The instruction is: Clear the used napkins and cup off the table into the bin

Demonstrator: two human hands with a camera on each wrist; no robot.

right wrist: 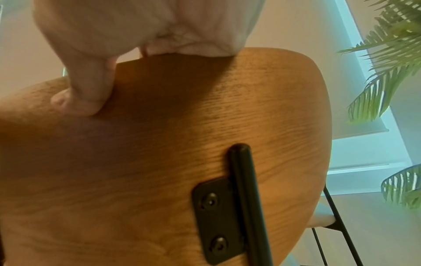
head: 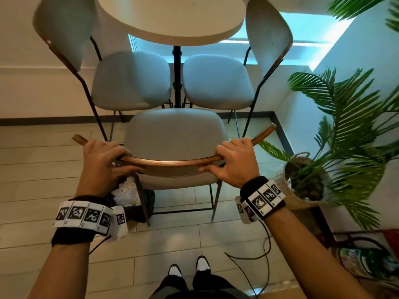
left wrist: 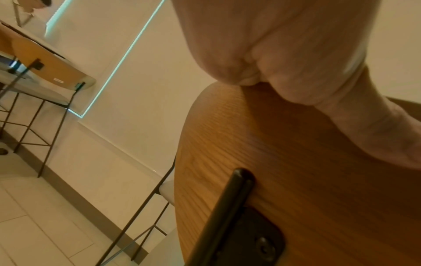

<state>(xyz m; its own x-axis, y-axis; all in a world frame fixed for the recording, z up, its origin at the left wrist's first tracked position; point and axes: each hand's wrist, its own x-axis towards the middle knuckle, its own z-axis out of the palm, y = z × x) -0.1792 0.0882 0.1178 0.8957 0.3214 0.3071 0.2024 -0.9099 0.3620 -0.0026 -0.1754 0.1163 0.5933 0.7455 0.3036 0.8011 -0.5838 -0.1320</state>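
Bin (head: 138,203): napkins inside; two hands grip chair (head: 172,162).

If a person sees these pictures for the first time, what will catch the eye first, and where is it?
Both hands stand out first: the left hand and the right hand grip the curved wooden backrest of the nearest chair, low in the centre of the head view. Beyond it, two more chairs flank a round table. A leafy potted plant fills the right side.

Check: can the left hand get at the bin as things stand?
Probably not right away. The left hand grips the chair backrest, and the bin sits on the floor below it, partly behind a chair leg. Letting go and reaching down looks feasible.
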